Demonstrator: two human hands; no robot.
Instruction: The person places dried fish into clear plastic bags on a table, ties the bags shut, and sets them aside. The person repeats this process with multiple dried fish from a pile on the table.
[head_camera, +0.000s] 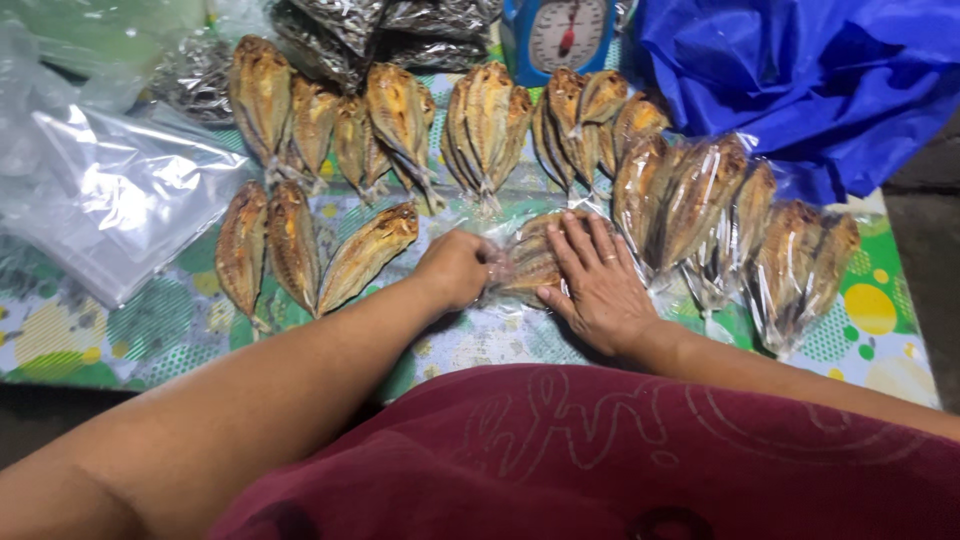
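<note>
Both hands are on the same little packet: the left hand (458, 266) is curled into a fist gripping the open end of a clear plastic bag of dried fish (528, 262), while the right hand (598, 280) lies flat with fingers spread, pressing down on the bag's other side. So left is clamped on the plastic, right is open and just pushing. Looks to me like the pressing-flat stage of packing, squeezing air out so the fish sit snug, and closing the mouth of the bag would need the left grip kept tight while the palm slides toward it. That bag sits right between the two hands on the patterned green mat (180, 330), dead centre. Just to the right are several already bagged fish (700, 210), and loose split dried fish (300, 245) lie in rows to the left and above. A stack of empty clear bags (120, 200) is off to the far left, a blue weighing scale (565, 35) up top, blue plastic sheet (800, 70) beside it.
</note>
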